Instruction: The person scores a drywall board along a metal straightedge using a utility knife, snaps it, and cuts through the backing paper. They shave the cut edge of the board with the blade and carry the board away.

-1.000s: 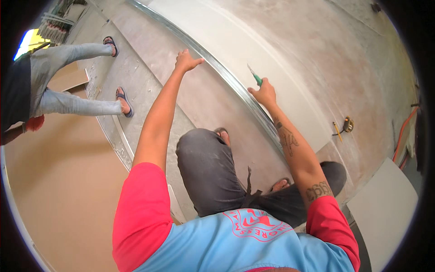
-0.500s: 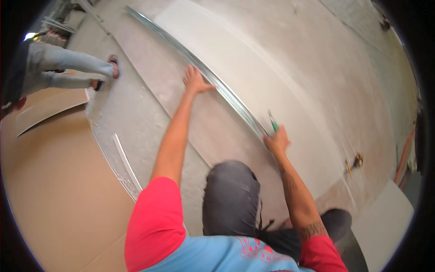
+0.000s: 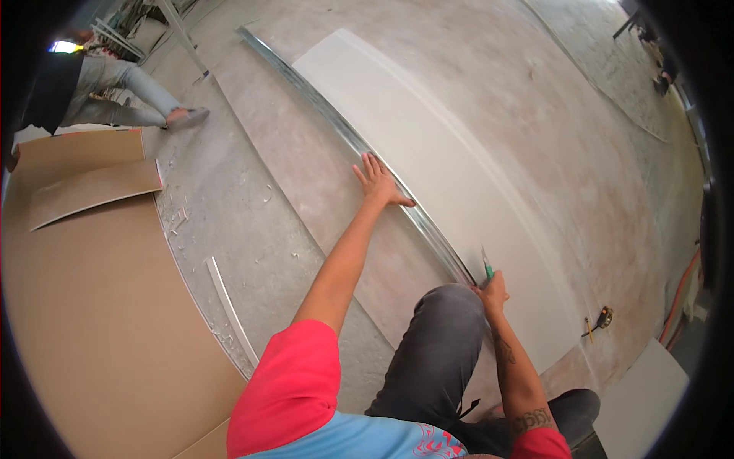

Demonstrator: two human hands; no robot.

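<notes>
A long, shiny metal channel lies slantwise along the near-left edge of a long white board. My left hand rests on the channel about midway, fingers spread and thumb stretched across it. At the channel's near end, beside my knee, my right hand is closed round a green-handled utility knife. Its thin blade points away from me over the board. Part of that hand also touches the channel's end, though the exact contact is hidden.
A tape measure lies right of the board beside a yellow pencil. Brown boards cover the floor at left, near a white strip and scattered scraps. Another person's leg shows at upper left. An orange hose runs at far right.
My view has shifted, so most things sit lower and further right. My left hand appears slightly nearer along the channel. The other person's legs have changed stance. The knife stays in my right hand.
</notes>
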